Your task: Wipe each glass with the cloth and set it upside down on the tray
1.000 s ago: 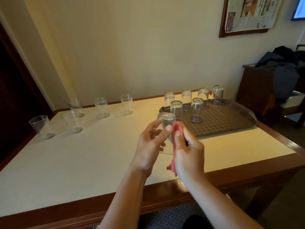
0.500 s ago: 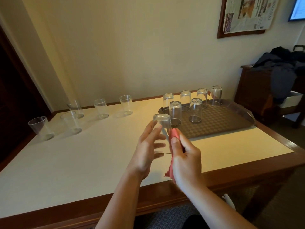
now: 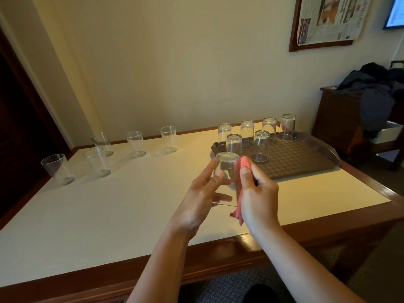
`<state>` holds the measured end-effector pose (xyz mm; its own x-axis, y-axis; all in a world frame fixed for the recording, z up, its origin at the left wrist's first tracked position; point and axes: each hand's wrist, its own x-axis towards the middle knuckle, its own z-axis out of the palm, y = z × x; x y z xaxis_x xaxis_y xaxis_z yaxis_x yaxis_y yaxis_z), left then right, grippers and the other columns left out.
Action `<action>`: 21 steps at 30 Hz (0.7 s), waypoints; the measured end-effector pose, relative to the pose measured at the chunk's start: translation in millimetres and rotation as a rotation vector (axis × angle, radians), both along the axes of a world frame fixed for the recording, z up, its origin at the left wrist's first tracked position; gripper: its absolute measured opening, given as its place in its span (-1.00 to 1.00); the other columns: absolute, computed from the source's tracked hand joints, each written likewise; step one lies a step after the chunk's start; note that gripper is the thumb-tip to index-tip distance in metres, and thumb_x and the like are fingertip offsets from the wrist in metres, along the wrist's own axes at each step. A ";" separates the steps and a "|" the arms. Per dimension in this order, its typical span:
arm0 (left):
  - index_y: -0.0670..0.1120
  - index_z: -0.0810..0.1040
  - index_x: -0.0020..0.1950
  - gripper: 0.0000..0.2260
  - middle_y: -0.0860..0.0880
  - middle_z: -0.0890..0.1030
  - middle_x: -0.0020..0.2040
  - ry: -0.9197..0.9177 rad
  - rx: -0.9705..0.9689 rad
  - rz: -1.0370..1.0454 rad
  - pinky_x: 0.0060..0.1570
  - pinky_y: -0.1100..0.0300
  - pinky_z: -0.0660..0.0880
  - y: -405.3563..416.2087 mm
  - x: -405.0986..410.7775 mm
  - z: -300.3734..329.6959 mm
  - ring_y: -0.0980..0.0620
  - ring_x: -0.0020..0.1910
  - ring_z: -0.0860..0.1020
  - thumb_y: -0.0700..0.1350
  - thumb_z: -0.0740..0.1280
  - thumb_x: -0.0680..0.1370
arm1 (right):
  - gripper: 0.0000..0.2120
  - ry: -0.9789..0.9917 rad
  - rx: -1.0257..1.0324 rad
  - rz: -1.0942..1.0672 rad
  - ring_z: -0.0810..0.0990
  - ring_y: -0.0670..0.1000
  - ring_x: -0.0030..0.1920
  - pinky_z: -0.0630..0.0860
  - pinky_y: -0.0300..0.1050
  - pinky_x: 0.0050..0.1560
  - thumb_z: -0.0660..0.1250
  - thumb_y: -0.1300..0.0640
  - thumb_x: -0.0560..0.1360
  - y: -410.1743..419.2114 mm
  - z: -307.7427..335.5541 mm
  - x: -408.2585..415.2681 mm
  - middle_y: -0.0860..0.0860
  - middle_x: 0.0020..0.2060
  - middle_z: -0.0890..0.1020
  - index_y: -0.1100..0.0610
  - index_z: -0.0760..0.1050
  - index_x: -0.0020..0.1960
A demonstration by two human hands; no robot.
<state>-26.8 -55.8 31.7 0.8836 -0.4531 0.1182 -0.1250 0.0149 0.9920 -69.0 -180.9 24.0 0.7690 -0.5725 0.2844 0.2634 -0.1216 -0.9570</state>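
The left hand [image 3: 202, 193] holds a clear glass [image 3: 225, 169] above the tabletop [image 3: 109, 215], base upward, its fingers curled lightly round the near side of the wall. Pressed against the glass's right side is a pink cloth [image 3: 239, 189], pinched between the thumb and curled fingers of the right hand [image 3: 259, 193]; the cloth's loose end hangs below that hand. Just beyond the right hand, on the far right part of the tabletop, lies a brown tray [image 3: 306, 156] with six glasses standing upside down on it: four in a back row [image 3: 258, 131] and two in front [image 3: 247, 145], the nearest of them just behind the held glass. Well to the left of the left hand, five upright glasses [image 3: 102, 149] stand on the tabletop near its far edge.
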 end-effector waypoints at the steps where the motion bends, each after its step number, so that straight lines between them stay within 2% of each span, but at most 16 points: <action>1: 0.19 0.32 0.60 -0.44 -0.01 0.71 0.12 -0.012 -0.025 0.019 0.21 -0.08 0.52 -1.4 0.2 -0.4 -0.07 -0.04 0.66 0.24 0.33 0.61 | -0.70 -0.019 -0.001 0.008 0.65 -0.15 0.01 0.68 -0.02 -0.08 0.22 0.04 0.65 0.5 1.7 -0.6 -0.27 0.00 0.65 -0.13 0.48 0.36; 2: 0.14 0.38 0.58 -0.43 -0.05 0.69 0.10 -0.028 -0.042 0.060 0.11 -0.05 0.52 -3.4 0.1 0.5 -0.01 -0.10 0.63 0.23 0.38 0.59 | -0.72 -0.041 -0.015 0.020 0.66 -0.15 -0.12 0.68 -0.02 -0.19 0.22 0.04 0.65 4.0 0.8 -3.0 -0.28 -0.13 0.65 -0.21 0.47 0.31; 4: 0.09 0.44 0.54 -0.37 -0.06 0.66 0.10 -0.058 -0.039 0.164 -0.01 0.07 0.50 -6.8 1.0 1.7 0.14 -0.15 0.58 0.24 0.40 0.49 | -0.73 -0.068 -0.083 0.042 0.52 -0.09 -0.46 0.53 -0.09 -0.52 0.21 0.07 0.66 15.4 -6.3 -11.8 -0.14 -0.40 0.56 -0.24 0.49 0.26; 6: 0.19 0.43 0.53 -0.40 -0.01 0.67 0.12 -0.059 -0.031 0.183 0.01 0.11 0.54 -6.6 0.7 0.5 0.15 -0.07 0.62 0.30 0.34 0.49 | -0.73 -0.071 -0.139 0.048 0.42 -0.08 -0.52 0.38 -0.24 -0.53 0.21 0.10 0.66 20.8 -12.6 -16.1 -0.10 -0.44 0.51 -0.11 0.53 0.30; 7: 0.31 0.43 0.48 -0.49 0.02 0.68 0.13 -0.035 -0.036 0.143 0.09 0.08 0.54 -5.5 0.3 0.9 0.08 0.02 0.65 0.32 0.29 0.53 | -0.72 -0.058 -0.134 0.045 0.50 -0.08 -0.45 0.43 -0.27 -0.47 0.21 0.09 0.66 18.9 -11.6 -14.4 -0.13 -0.35 0.59 -0.09 0.52 0.32; 9: 0.49 0.44 0.33 -0.72 0.07 0.72 0.15 0.041 -0.010 0.021 0.23 -0.01 0.51 -0.9 -1.4 4.0 -0.04 0.10 0.69 0.34 0.23 0.60 | -0.69 -0.030 -0.090 0.021 0.65 -0.17 -0.05 0.62 -0.24 -0.11 0.21 0.07 0.65 8.7 -4.3 -6.1 -0.19 0.02 0.65 -0.08 0.45 0.38; 10: 0.46 0.45 0.31 -0.74 0.06 0.73 0.13 0.063 -0.018 -0.013 0.23 -0.02 0.51 1.1 -1.6 5.3 -0.07 0.06 0.70 0.29 0.25 0.61 | -0.67 -0.023 -0.079 0.003 0.62 -0.18 0.10 0.61 -0.21 0.04 0.21 0.05 0.65 3.5 0.2 -2.8 -0.20 0.11 0.62 -0.06 0.44 0.40; 11: 0.39 0.47 0.33 -0.71 0.04 0.73 0.10 0.065 -0.050 -0.023 0.19 -0.02 0.52 2.3 -1.4 5.6 -0.09 -0.01 0.68 0.23 0.29 0.61 | -0.67 -0.023 -0.066 0.001 0.62 -0.18 0.11 0.62 -0.19 0.04 0.21 0.05 0.65 0.8 4.7 -1.6 -0.20 0.12 0.61 -0.05 0.44 0.41; 12: 0.30 0.50 0.38 -0.66 0.00 0.72 0.07 0.047 -0.087 -0.009 0.11 -0.01 0.53 1.7 -1.2 6.1 -0.08 -0.06 0.65 0.20 0.35 0.60 | -0.67 -0.031 -0.051 0.013 0.65 -0.19 0.00 0.66 -0.16 -0.09 0.21 0.04 0.65 1.7 6.6 -2.1 -0.20 0.09 0.63 -0.07 0.44 0.41; 14: 0.12 0.51 0.46 -0.50 0.03 0.69 0.01 -0.010 -0.105 0.094 -0.04 0.06 0.50 -1.1 -0.2 7.0 0.05 -0.13 0.59 0.18 0.43 0.54 | -0.68 -0.055 -0.047 0.059 0.63 -0.11 -0.37 0.61 -0.07 -0.47 0.20 0.05 0.66 11.8 5.5 -8.6 -0.10 -0.12 0.66 -0.10 0.45 0.39; 15: 0.09 0.51 0.47 -0.45 0.09 0.68 -0.01 -0.038 -0.095 0.163 -0.06 0.09 0.49 -2.4 1.2 5.9 0.11 -0.15 0.58 0.20 0.43 0.50 | -0.68 -0.066 -0.074 0.072 0.54 -0.06 -0.51 0.53 -0.09 -0.57 0.20 0.05 0.66 17.6 1.5 -12.7 -0.04 -0.27 0.64 -0.10 0.46 0.39; 17: 0.09 0.47 0.51 -0.39 0.10 0.69 0.01 -0.050 -0.078 0.216 0.00 0.06 0.55 -4.0 2.9 2.2 0.10 -0.07 0.63 0.26 0.39 0.50 | -0.69 -0.074 -0.140 0.079 0.40 -0.10 -0.58 0.41 -0.20 -0.58 0.20 0.07 0.66 23.2 -6.5 -16.0 -0.08 -0.47 0.53 -0.09 0.49 0.37; 18: 0.14 0.44 0.53 -0.42 0.06 0.71 0.06 -0.038 -0.070 0.175 0.09 0.00 0.58 -4.7 1.1 1.9 0.00 0.02 0.66 0.29 0.34 0.54 | -0.70 -0.067 -0.148 0.072 0.44 -0.14 -0.55 0.43 -0.21 -0.53 0.20 0.09 0.66 21.0 -6.0 -14.3 -0.15 -0.47 0.52 -0.08 0.50 0.36; 19: 0.25 0.45 0.50 -0.52 0.02 0.72 0.12 -0.024 -0.059 0.116 0.17 -0.07 0.57 -4.8 0.7 1.1 -0.10 0.10 0.68 0.30 0.29 0.59 | -0.70 -0.056 -0.134 0.056 0.55 -0.19 -0.42 0.53 -0.20 -0.42 0.20 0.09 0.66 16.2 -3.1 -10.4 -0.24 -0.38 0.57 -0.07 0.50 0.36; 20: 0.38 0.48 0.41 -0.66 -0.02 0.72 0.15 -0.007 -0.040 0.055 0.21 -0.10 0.54 -3.9 -0.3 3.3 -0.17 0.14 0.68 0.30 0.24 0.64 | -0.69 -0.044 -0.112 0.026 0.63 -0.24 -0.18 0.63 -0.17 -0.20 0.21 0.08 0.66 10.4 0.1 -5.4 -0.30 -0.19 0.63 -0.05 0.49 0.38; 21: 0.47 0.51 0.32 -0.74 -0.03 0.73 0.15 0.005 -0.027 0.011 0.21 -0.10 0.53 -2.7 -1.1 5.9 -0.21 0.12 0.68 0.27 0.22 0.65 | -0.67 -0.032 -0.080 0.000 0.63 -0.23 0.04 0.64 -0.11 0.02 0.21 0.05 0.65 5.5 4.5 -2.2 -0.28 0.01 0.64 -0.04 0.47 0.40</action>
<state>-27.9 -58.5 37.6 0.8889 -0.4404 0.1259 -0.1204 0.0405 0.9919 -71.1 -175.4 28.4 0.7590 -0.5468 0.3534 0.2933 -0.1976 -0.9354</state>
